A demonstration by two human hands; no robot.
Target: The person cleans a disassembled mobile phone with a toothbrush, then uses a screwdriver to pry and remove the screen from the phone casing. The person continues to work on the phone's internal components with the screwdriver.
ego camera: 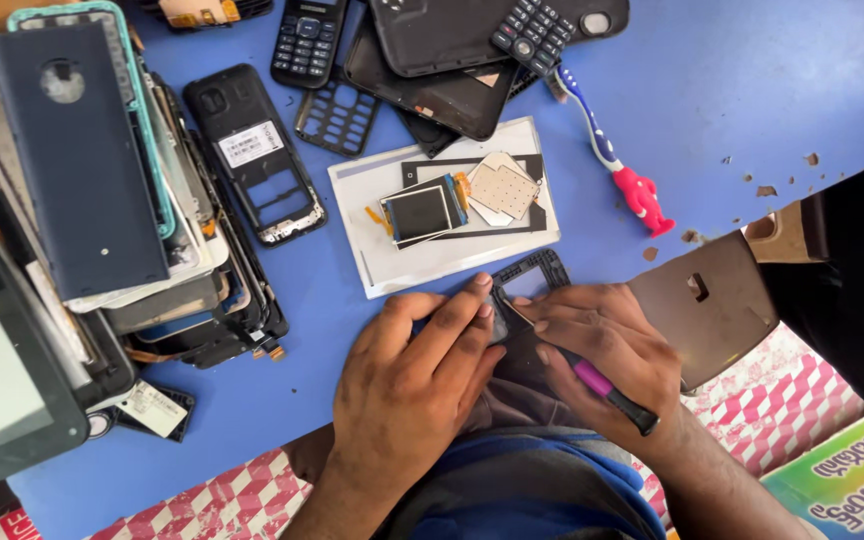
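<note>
My left hand (412, 375) presses down on a black keypad phone frame (537, 272) at the near edge of the blue table (752, 90). Its fingers cover most of the frame. My right hand (607, 350) grips a thin tool with a pink and black handle (614, 392). The metal tip of the tool touches the frame beside my left fingertips. Just beyond the frame lies a white sheet (392, 265) carrying a small phone display (420, 212) and a beige keypad membrane (504, 190).
A stack of phone back covers and screens (82, 170) fills the left side. An opened black phone body (252, 150), a keypad frame (337, 115) and other phones (307, 40) lie at the far edge. A toothbrush with a pink handle (617, 165) rests at right, near a grey cover (707, 305).
</note>
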